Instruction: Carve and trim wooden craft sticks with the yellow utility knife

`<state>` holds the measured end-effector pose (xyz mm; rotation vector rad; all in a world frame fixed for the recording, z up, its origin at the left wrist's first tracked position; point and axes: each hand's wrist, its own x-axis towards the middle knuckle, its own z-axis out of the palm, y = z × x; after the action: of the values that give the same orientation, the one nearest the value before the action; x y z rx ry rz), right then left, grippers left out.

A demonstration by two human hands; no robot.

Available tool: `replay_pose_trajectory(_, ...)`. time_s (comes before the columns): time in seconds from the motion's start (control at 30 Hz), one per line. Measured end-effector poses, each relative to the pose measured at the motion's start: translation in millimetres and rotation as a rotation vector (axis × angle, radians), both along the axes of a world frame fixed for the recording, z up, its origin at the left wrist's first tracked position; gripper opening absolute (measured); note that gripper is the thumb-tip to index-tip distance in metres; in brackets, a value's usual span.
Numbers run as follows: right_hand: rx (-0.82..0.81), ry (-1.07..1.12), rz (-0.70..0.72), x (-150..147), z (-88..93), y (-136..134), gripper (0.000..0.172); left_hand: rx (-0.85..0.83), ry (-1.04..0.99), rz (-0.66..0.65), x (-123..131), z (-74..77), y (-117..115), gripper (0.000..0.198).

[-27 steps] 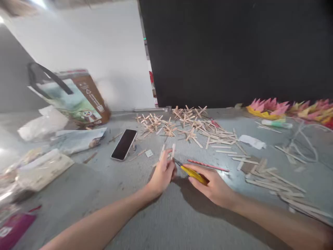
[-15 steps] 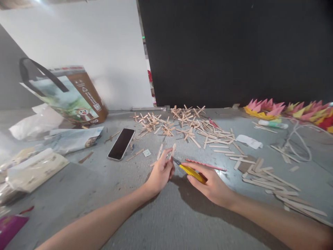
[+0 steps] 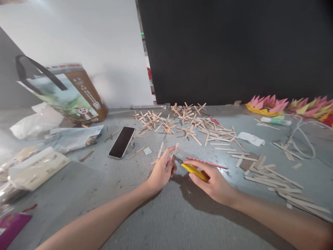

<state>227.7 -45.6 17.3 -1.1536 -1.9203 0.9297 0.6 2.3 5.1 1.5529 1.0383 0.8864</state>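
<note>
My left hand (image 3: 163,171) is closed around a small wooden craft stick (image 3: 176,149), whose upper end sticks out past the index finger. In my right hand (image 3: 212,182) is a yellow utility knife (image 3: 194,171), gripped along its handle. Its dark blade end meets the stick close to my left fingertips; the exact contact is too small to make out. A red pencil (image 3: 208,162) lies on the table just behind the knife. Another loose craft stick (image 3: 160,150) lies behind my left hand.
A phone (image 3: 121,142) lies left of my hands. Craft sticks joined in star shapes (image 3: 166,125) are heaped at the back, with loose sticks (image 3: 270,177) to the right. A printed bag (image 3: 78,93) stands back left. Paper crowns (image 3: 267,104), a glue stick (image 3: 275,121) and a white cable (image 3: 309,146) are right.
The view has shifted slightly, so most of the table appears a little displaced. Both hands keep their holds on the craft stick and the knife, with little visible movement between them.
</note>
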Motion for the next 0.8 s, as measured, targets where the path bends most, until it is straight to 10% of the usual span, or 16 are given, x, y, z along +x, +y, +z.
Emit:
replay_pose_trajectory(0.47, 0.105, -0.040, 0.041, 1.4, 0.3, -6.3, 0.037, -0.052, -0.103, -0.011, 0.5, -4.1, 0.3, 0.072)
replay_pose_trajectory(0.63, 0.054, -0.017, -0.027, 0.5, 1.1, -1.9, 0.037, -0.069, -0.045, 0.024, 2.5, -2.2, 3.9, 0.035)
replay_pose_trajectory(0.8, -0.032, 0.016, -0.040, -0.4, 3.9, 0.6, 0.037, -0.008, 0.027, 0.002, 1.5, 3.8, 1.4, 0.039)
